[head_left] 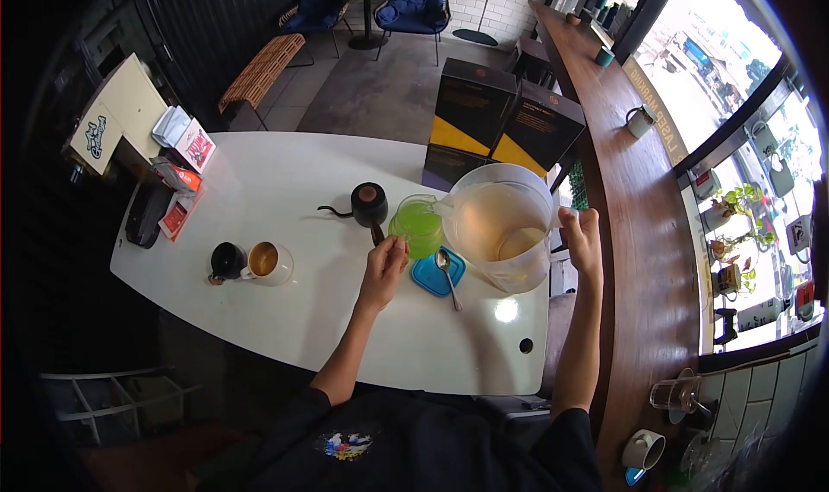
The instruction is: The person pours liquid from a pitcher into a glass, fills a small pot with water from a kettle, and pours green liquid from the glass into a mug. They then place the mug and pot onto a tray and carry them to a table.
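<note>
My left hand [385, 272] is closed on the near side of a small clear jug of green liquid [420, 227]. My right hand [581, 240] grips the handle of a large translucent pitcher [501, 224] with pale, cloudy liquid inside. The pitcher's spout meets the rim of the green jug. Below them on the white table [328, 319] lies a blue lid [427, 276] with a metal spoon [449, 285] across it. A black gooseneck kettle [369, 202] stands just left of the jug.
A black cup [228, 260] and a white mug with brown contents [264, 260] stand on the left. Black-and-yellow boxes [473, 103] are stacked at the back right. A wooden counter [635, 233] runs along the right, by the window. Cards and packets [186, 142] stand at the left edge.
</note>
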`<action>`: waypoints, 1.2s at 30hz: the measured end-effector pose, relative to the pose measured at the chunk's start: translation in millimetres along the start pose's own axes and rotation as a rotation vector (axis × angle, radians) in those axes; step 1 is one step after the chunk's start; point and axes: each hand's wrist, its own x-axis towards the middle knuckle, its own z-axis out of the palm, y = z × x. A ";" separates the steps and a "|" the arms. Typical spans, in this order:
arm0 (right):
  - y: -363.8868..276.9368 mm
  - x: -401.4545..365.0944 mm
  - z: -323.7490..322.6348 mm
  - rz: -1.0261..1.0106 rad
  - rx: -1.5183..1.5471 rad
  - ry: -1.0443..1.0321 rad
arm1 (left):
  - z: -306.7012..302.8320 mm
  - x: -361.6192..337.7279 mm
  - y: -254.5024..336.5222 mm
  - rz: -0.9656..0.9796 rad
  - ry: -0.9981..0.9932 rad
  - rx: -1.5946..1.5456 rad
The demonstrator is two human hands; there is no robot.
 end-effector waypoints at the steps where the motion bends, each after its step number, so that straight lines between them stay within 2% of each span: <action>1: 3.0 0.4 -0.8 0.000 0.000 -0.001 | -0.1 -0.1 -0.9 -0.003 0.011 0.004; 3: 9.9 2.1 -3.0 -0.070 0.014 -0.051 | -0.9 0.4 -1.1 0.000 0.009 0.001; 7: 10.8 2.4 -3.4 -0.069 0.017 -0.055 | -0.9 0.7 -2.8 0.014 -0.002 -0.028; 15: 3.6 2.3 -4.4 0.033 -0.002 -0.042 | -1.4 1.2 -6.4 -0.008 0.007 -0.034; 36: 0.4 3.7 -0.5 0.027 0.043 -0.046 | -6.4 3.5 -7.8 -0.034 -0.017 -0.063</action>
